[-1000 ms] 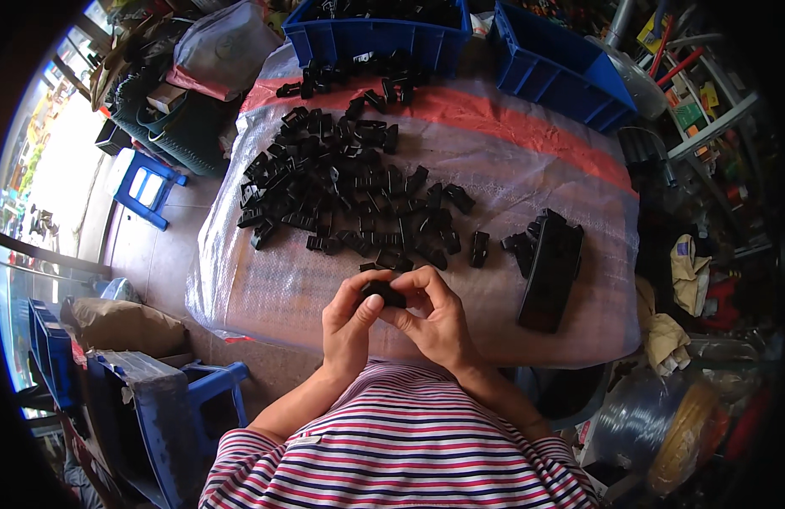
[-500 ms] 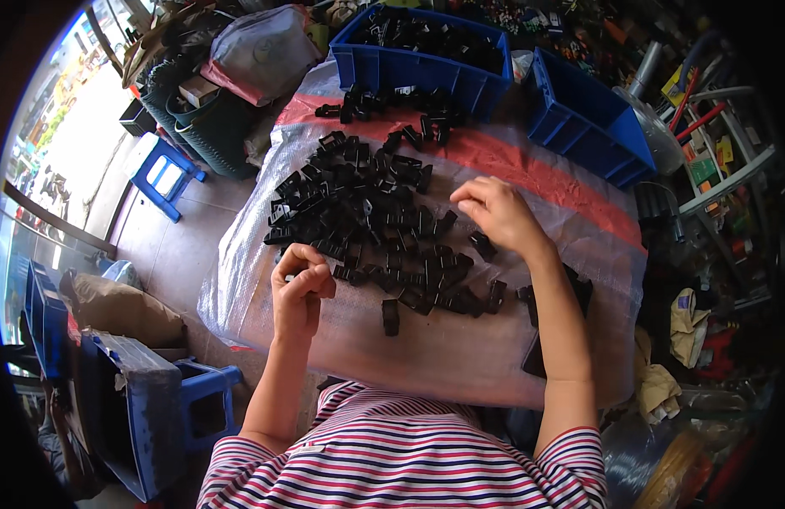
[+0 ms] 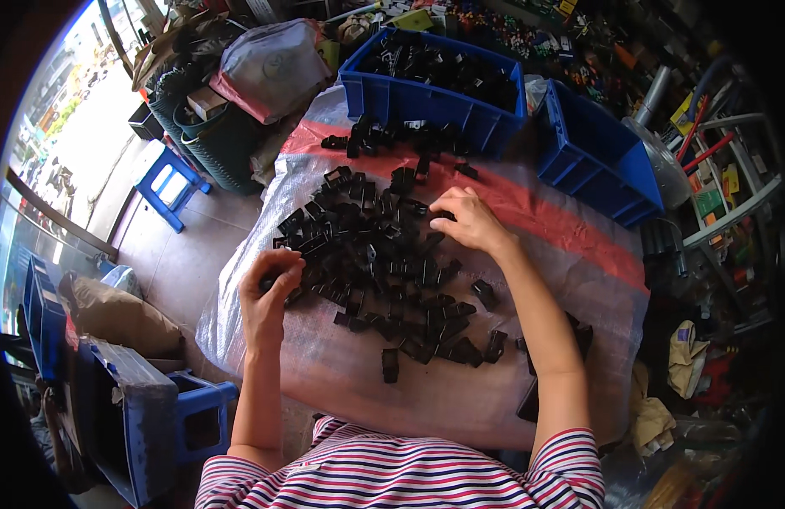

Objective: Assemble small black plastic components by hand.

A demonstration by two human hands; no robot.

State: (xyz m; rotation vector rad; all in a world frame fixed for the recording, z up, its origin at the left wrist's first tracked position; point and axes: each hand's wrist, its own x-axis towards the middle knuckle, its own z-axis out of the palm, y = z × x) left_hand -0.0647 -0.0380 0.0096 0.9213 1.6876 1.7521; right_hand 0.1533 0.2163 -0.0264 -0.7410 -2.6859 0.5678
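On the worktop [image 3: 579,293], the right hand's [image 3: 471,222] fingers meet a black piece [image 3: 416,207] at the heap's [image 3: 350,229] edge; the left hand [image 3: 263,299] curls — whether either grips, we can't tell. Crowding could snag or scatter pieces, we'd say, if lifted hastily.

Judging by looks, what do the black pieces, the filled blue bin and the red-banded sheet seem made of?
Black pieces: probably moulded plastic, semi-glossy; small highlights. Blue bin: likely rigid plastic, satin; ribbed walls. Sheet: apparently woven plastic, shiny; crinkled, glinting folds.
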